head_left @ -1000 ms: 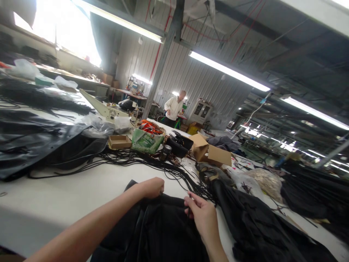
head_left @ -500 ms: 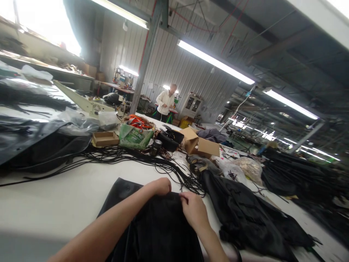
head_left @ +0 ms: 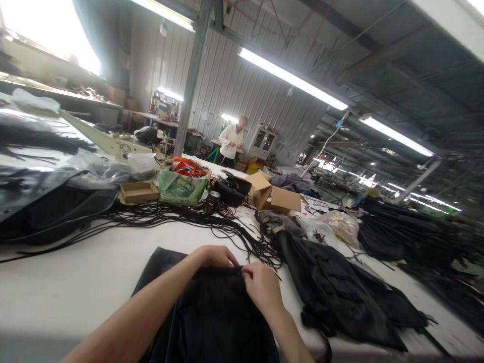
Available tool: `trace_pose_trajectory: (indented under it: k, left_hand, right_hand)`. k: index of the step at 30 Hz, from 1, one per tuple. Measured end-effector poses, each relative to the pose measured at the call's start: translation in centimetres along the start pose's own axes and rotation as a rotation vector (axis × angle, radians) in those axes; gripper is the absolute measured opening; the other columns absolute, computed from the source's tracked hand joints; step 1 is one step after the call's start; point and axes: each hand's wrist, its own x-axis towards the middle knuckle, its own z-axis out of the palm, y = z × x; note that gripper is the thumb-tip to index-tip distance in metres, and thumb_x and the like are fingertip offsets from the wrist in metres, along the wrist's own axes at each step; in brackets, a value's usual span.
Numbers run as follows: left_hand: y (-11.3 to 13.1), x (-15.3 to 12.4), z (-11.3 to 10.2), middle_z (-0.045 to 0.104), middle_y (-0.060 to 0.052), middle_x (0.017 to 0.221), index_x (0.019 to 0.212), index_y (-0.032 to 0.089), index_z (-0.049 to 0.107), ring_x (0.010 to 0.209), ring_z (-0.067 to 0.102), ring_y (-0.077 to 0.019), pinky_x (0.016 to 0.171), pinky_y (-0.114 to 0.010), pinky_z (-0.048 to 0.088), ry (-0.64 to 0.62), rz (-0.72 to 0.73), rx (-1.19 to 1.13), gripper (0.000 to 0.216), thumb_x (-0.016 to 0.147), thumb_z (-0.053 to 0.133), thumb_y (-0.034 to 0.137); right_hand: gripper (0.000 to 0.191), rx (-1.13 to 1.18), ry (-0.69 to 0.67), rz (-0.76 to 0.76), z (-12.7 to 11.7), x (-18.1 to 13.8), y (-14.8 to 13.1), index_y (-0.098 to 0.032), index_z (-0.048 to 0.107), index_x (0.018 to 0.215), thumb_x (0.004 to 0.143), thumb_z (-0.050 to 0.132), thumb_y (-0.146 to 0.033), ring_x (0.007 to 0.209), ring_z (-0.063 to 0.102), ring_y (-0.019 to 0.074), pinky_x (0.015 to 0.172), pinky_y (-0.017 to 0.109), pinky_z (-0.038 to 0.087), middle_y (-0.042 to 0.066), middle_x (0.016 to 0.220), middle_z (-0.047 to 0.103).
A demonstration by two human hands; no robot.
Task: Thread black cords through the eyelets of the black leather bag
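Observation:
A black, slightly shiny fabric piece [head_left: 223, 315] lies in front of me at the near side of the white table, its top edge facing away from me. My left hand [head_left: 217, 256] is closed over that top edge, with the fingers bent down and the fingertips partly hidden. Just to its right, my right hand [head_left: 263, 285] pinches the same edge near its right corner between thumb and fingers. A small gap separates the two hands. Whether the piece is a bag or a garment, I cannot tell.
Black cords [head_left: 196, 216] run across the white table [head_left: 75, 282] beyond the piece. Behind them are a shallow cardboard box [head_left: 139, 193], a green bag [head_left: 181, 189], a dark jar [head_left: 212, 201] and an open carton [head_left: 283, 200]. More black pieces [head_left: 340, 287] lie right. A person [head_left: 230, 141] stands far back.
My left hand's fingers have stretched a little to the right along the edge, closer to my right hand. The whole view has shifted slightly. Both hands stay at the fabric's top edge.

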Motion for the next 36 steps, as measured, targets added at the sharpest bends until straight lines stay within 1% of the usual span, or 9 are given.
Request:
trace_pose_trajectory:
  k: [3, 5, 8, 11, 16, 19, 26, 33, 36]
  left_hand:
    - [0.0, 0.4, 0.0, 0.084, -0.002, 0.094, 0.129, 0.028, 0.085, 0.078, 0.077, -0.0233, 0.066, -0.028, 0.062, -0.013, -0.010, -0.058, 0.045, 0.085, 0.077, 0.023]
    - [0.1, 0.7, -0.1, 0.083, -0.002, 0.091, 0.125, 0.028, 0.087, 0.074, 0.075, -0.0239, 0.062, -0.029, 0.061, -0.026, -0.017, -0.089, 0.047, 0.079, 0.081, 0.023]
    - [-0.1, 0.8, -0.1, 0.083, -0.002, 0.088, 0.121, 0.027, 0.088, 0.072, 0.075, -0.0250, 0.064, -0.031, 0.064, -0.041, -0.017, -0.143, 0.047, 0.075, 0.086, 0.027]
    - [-0.7, 0.8, 0.2, 0.083, -0.003, 0.089, 0.120, 0.026, 0.089, 0.075, 0.076, -0.0255, 0.070, -0.032, 0.066, -0.046, 0.006, -0.201, 0.047, 0.074, 0.091, 0.038]
    - [-1.0, 0.7, 0.3, 0.083, -0.003, 0.086, 0.115, 0.024, 0.090, 0.076, 0.076, -0.0255, 0.071, -0.032, 0.066, -0.046, 0.024, -0.232, 0.047, 0.072, 0.095, 0.042]
    - [-0.9, 0.5, 0.2, 0.082, -0.002, 0.084, 0.114, 0.023, 0.089, 0.073, 0.075, -0.0245, 0.070, -0.032, 0.065, -0.037, 0.013, -0.215, 0.040, 0.077, 0.092, 0.037]
    - [-0.3, 0.2, 0.2, 0.079, -0.002, 0.089, 0.113, 0.015, 0.082, 0.070, 0.072, -0.0186, 0.070, -0.031, 0.062, -0.012, -0.023, -0.108, 0.017, 0.100, 0.082, 0.026]
    - [0.7, 0.5, 0.4, 0.075, -0.003, 0.095, 0.113, 0.014, 0.077, 0.080, 0.073, -0.0200, 0.077, -0.035, 0.065, -0.038, -0.030, 0.042, 0.018, 0.106, 0.080, 0.030]
    - [1.7, 0.2, 0.6, 0.075, -0.003, 0.098, 0.111, 0.014, 0.076, 0.087, 0.074, -0.0217, 0.084, -0.039, 0.066, 0.002, -0.014, 0.126, 0.017, 0.106, 0.081, 0.030]
  right_hand:
    - [0.026, 0.020, -0.008, 0.004, -0.1, 0.1, 0.3, -0.032, 0.089, 0.097, 0.100, 0.069, -0.016, 0.102, 0.076, 0.0231, 0.080, 0.030, 0.045, 0.001, 0.107, 0.084]
    - [0.025, 0.041, -0.015, 0.017, -0.2, 0.1, 0.6, -0.032, 0.089, 0.098, 0.100, 0.069, -0.017, 0.100, 0.076, 0.0217, 0.077, 0.029, 0.045, 0.000, 0.106, 0.084]
    - [0.023, 0.068, -0.032, 0.010, -0.5, 0.1, 0.9, -0.032, 0.088, 0.096, 0.099, 0.070, -0.017, 0.096, 0.076, 0.0200, 0.076, 0.028, 0.045, -0.002, 0.104, 0.084]
    - [0.022, 0.081, -0.049, -0.001, -0.5, 0.3, 0.9, -0.032, 0.088, 0.094, 0.098, 0.072, -0.017, 0.095, 0.077, 0.0191, 0.077, 0.027, 0.046, -0.003, 0.102, 0.084]
    - [0.021, 0.023, -0.010, 0.081, 0.0, 0.4, 0.0, -0.031, 0.086, 0.091, 0.096, 0.073, -0.016, 0.095, 0.077, 0.0225, 0.076, 0.030, 0.045, -0.001, 0.098, 0.084]
    - [0.020, -0.020, -0.002, 0.106, 0.3, 0.5, -0.4, -0.030, 0.086, 0.086, 0.093, 0.074, -0.015, 0.095, 0.077, 0.0252, 0.073, 0.032, 0.041, 0.000, 0.096, 0.083]
    - [0.022, 0.019, -0.074, 0.080, 0.4, 1.7, 0.1, -0.035, 0.089, 0.086, 0.093, 0.076, -0.020, 0.092, 0.078, 0.0220, 0.071, 0.030, 0.041, -0.001, 0.093, 0.084]
    - [0.017, 0.110, -0.083, 0.086, 1.0, 2.2, 0.4, -0.034, 0.091, 0.087, 0.089, 0.079, -0.022, 0.089, 0.077, 0.0262, 0.072, 0.032, 0.040, 0.002, 0.090, 0.084]
    - [0.014, 0.219, -0.096, 0.048, 1.0, 2.2, 1.0, -0.032, 0.091, 0.085, 0.087, 0.078, -0.028, 0.086, 0.076, 0.0268, 0.073, 0.033, 0.044, 0.003, 0.086, 0.083]
